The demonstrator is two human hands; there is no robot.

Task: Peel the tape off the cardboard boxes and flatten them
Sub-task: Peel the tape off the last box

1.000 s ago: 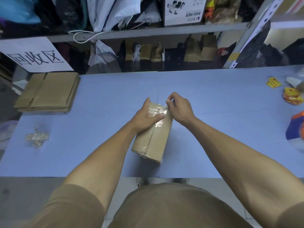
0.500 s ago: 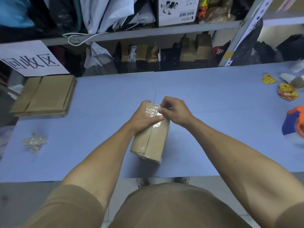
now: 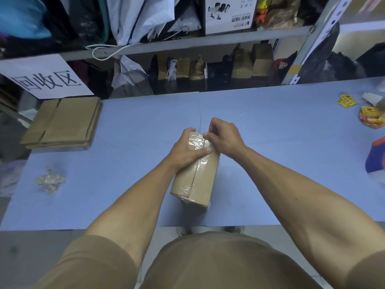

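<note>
1. Cardboard box (image 3: 195, 180): one, brown, sealed; lies on the blue table (image 3: 270, 126) near its front edge, just ahead of the person's torso, long axis running away from the viewer.
2. Clear tape (image 3: 196, 142): glossy strip along the box's top seam, wrinkled at the far end and wrapping over the near corner.
3. Left hand (image 3: 185, 151): laid over the far left part of the box, fingers curled round its far edge, thumb pressed flat across the taped seam; gripping the box.
4. Right hand (image 3: 224, 136): at the far right corner of the box, fingers bent and drawn together at the tape's end; appears to pinch the tape edge, though the contact itself is too small to confirm.
5. Flattened cardboard stack (image 3: 62, 122): several folded boxes, piled at the table's far left corner, well apart from the box.
6. Wad of used tape (image 3: 50, 181): crumpled, clear, on the table's left side.
7. Yellow-and-red labels (image 3: 368, 115): loose heap at the far right edge.
8. Tape dispenser (image 3: 377, 157): blue and orange, partly cut off at the right edge.
9. White paper sign (image 3: 44, 80): printed characters, hanging above the flattened stack.
10. Shelving (image 3: 187, 44): behind the table, packed with bags and small cartons.
</note>
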